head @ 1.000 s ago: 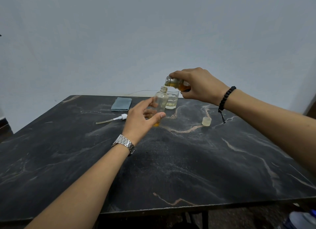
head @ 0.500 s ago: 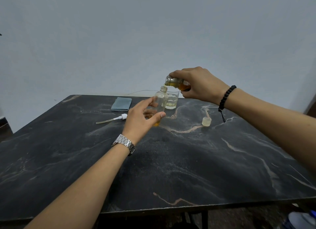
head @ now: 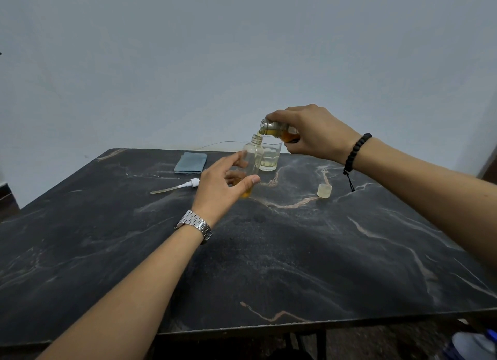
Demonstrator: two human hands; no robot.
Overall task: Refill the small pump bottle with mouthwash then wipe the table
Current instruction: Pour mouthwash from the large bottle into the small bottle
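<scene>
A small clear bottle [head: 253, 157] stands upright on the dark marble table [head: 269, 252], a little amber liquid at its bottom. My left hand [head: 220, 189] wraps around its lower part, thumb in front. My right hand [head: 309, 132] holds a mouthwash bottle [head: 277, 130] tipped almost flat, its mouth just over the small bottle's neck, and amber liquid runs into it. The white pump head [head: 188, 184] with its tube lies on the table to the left. A folded blue-grey cloth [head: 191, 162] lies behind it.
A glass [head: 269, 158] holding pale liquid stands just behind the small bottle. A small translucent cap [head: 324, 190] sits to the right. A thin wire [head: 220, 143] runs along the table's far edge by the wall. A blue-and-white container [head: 476, 345] shows below the table's right corner.
Almost nothing differs: both hands hold their places and the pouring goes on, with the mouthwash bottle tipped a touch more.
</scene>
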